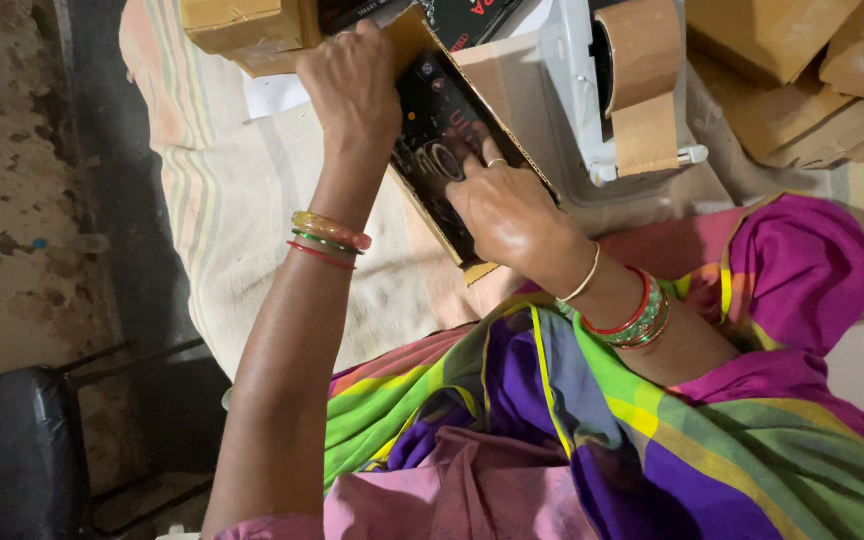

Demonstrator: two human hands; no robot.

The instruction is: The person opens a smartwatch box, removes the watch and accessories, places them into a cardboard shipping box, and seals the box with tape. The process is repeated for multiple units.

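Draped cloth in purple, green and pink fills the near foreground, and above it both forearms, each ringed with bangles, are seen reaching away from the camera toward a flat black packet that is lodged in an open brown cardboard box. The packet's long axis is laid on a diagonal — from the upper left, under the left hand, down to the lower right, where the box's torn corner shows. The left hand is curled over the upper end of the box and packet, fingers closed around its edge; how far they wrap behind cannot be told. The right hand is laid on the packet's lower half, its fingers held together and pressed flat on the printed face, nothing being clamped. The packet is thus spanned end to end, with the right hand the nearer to its free lower end. Just beyond, a roll of brown packing tape is seen on a white dispenser, and more brown cartons are stacked at the upper right — all resting on a pale striped cloth.
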